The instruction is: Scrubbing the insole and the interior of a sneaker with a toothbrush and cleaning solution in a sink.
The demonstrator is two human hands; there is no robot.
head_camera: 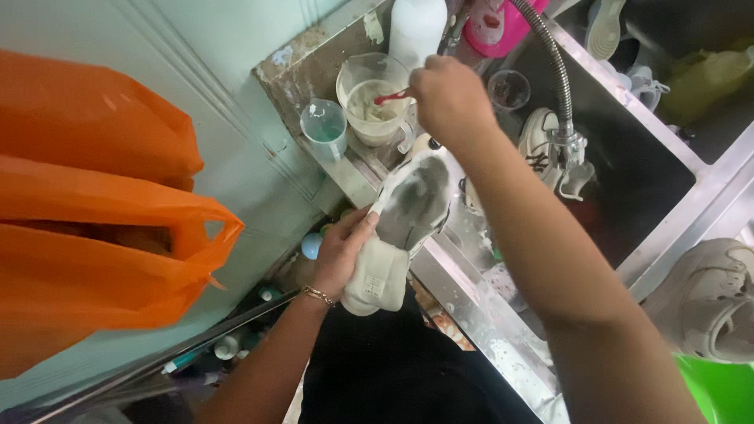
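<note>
My left hand [342, 251] grips a pale shoe [400, 228] by its heel end, sole up and dirty grey, over the front rim of a steel sink [660, 235]. My right hand [448, 94] is closed on a red-handled brush [390, 97] whose head dips into a clear jug [375, 100] of cloudy soapy liquid on the ledge at the back. A thin bracelet circles my left wrist.
A small clear cup [324, 129] stands left of the jug. A flexible metal hose [554, 63] hangs into the sink over another pale shoe [538, 141]. A third shoe [711, 298] rests on the right rim. Orange plastic bags [102, 228] hang at left.
</note>
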